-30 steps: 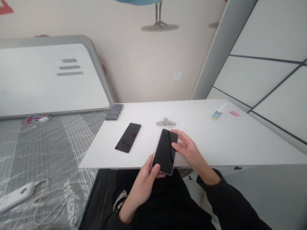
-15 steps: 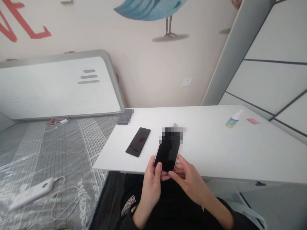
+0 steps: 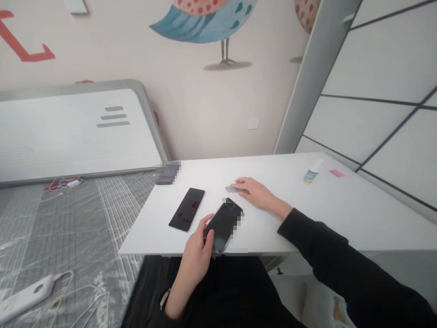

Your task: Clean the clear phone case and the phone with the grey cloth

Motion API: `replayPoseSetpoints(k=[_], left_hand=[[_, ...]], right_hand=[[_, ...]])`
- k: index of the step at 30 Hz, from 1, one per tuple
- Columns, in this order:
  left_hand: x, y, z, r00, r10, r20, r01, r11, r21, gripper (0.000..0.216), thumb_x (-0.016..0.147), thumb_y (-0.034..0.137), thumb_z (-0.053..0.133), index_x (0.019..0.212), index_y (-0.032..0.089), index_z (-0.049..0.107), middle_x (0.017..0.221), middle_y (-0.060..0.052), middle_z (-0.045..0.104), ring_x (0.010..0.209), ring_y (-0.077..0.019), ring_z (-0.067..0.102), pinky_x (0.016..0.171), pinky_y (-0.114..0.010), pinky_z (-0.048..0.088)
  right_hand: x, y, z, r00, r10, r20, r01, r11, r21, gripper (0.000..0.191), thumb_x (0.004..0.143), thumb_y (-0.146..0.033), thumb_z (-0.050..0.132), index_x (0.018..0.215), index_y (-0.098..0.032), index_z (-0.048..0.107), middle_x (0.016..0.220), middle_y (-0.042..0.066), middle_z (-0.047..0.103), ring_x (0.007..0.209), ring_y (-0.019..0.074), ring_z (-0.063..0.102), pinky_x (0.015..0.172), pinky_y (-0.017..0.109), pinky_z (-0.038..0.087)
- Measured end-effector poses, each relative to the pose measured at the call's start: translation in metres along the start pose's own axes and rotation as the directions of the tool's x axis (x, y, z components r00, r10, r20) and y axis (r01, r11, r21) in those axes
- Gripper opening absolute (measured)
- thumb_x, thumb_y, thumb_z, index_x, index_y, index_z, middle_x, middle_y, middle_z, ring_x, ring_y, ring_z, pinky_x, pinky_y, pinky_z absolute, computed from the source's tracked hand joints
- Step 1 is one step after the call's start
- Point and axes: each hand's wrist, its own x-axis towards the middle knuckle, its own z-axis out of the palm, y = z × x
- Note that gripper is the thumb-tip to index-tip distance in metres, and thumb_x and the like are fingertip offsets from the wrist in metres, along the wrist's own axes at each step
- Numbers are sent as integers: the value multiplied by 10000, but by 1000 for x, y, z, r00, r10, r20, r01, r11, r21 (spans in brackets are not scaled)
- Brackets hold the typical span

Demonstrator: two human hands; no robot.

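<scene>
A black smartphone (image 3: 223, 224) lies tilted in my left hand (image 3: 199, 248), with the thumb over its lower edge and fingers along its side. Part of the phone is blurred by pixelation. Farther back on the white table, my right hand (image 3: 254, 192) has its fingers closed on a small grey piece that looks like a cloth (image 3: 232, 188); the fingers hide much of it. A second dark phone (image 3: 187, 209) rests face up on the table to the left of the held one.
A pixelated dark object (image 3: 167, 173) sits at the table's far left corner. At the back right are a small spray bottle (image 3: 311, 173) and a pink packet (image 3: 337, 173). A white power strip (image 3: 27, 298) with cables lies at lower left, on a striped covering.
My right hand has let go of the phone and reached forward to the grey cloth. My left hand alone now holds the phone, tilted more to the right.
</scene>
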Motion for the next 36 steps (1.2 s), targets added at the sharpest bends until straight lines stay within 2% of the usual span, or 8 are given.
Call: replayPoseSetpoints(k=[4,8,14,19,24,28,33,36], left_hand=[[6,-1,7,978,202,-58,-178,944,278,410,1006,306,454,1394,203,538,1224,-135,696,1133,-293,648,985,-477,513],[6,0,14,974,228,3,-209,885,417,686,882,414,713,1471,182,450,1242,-133,639,1166,-328,591,1047,-527,467],[6,5,23,956,291,30,-272,847,458,696,806,350,778,1421,178,502,1171,-112,568,1084,-300,576,983,-476,509],[6,0,29,958,286,11,-253,827,502,943,833,379,732,1595,146,227,1111,-102,569,1040,-309,568,952,-490,513],[4,0,27,952,306,14,-265,799,540,991,841,457,734,1606,150,185,1120,-109,577,1052,-327,578,940,-482,510],[3,1,27,956,295,-3,-244,798,552,1021,829,481,744,1611,159,173,1129,-109,593,1050,-328,592,920,-471,513],[4,1,30,965,264,-7,-218,811,543,979,834,440,725,1603,131,205,1112,-105,596,1039,-320,585,926,-473,513],[4,2,30,961,274,-17,-222,811,542,955,838,430,713,1598,123,222,1107,-103,595,1038,-320,576,940,-479,508]], right_hand=[[-3,2,0,999,6,-50,-9,999,-53,222,947,-165,577,1001,-216,785,1066,66,730,976,229,692,899,389,573],[-29,-6,-17,987,33,-157,-41,998,-52,258,993,-209,512,1091,-191,750,1152,97,700,955,223,697,783,353,612],[-81,-53,11,993,-50,-107,41,995,-88,356,1026,-228,438,1208,-203,742,1294,136,701,1238,302,648,1036,514,564],[-109,-100,34,979,-201,5,201,979,20,438,1047,-224,397,1428,-187,610,1427,96,653,1356,235,580,1141,451,502],[-95,-82,7,972,-234,-25,235,970,57,315,1028,-260,487,1141,-270,781,1204,88,748,1188,286,645,1034,541,540],[-93,-67,3,977,-191,-91,188,981,-44,318,1037,-341,512,1171,-223,775,1388,148,643,1318,325,553,1105,581,477],[-110,-89,23,963,-245,113,251,967,-42,636,1037,-597,439,1512,-182,515,1558,128,521,1482,314,421,1215,587,361],[-109,-94,26,955,-234,180,245,969,-40,629,1054,-605,371,1537,-218,482,1589,107,481,1488,283,427,1218,556,363]])
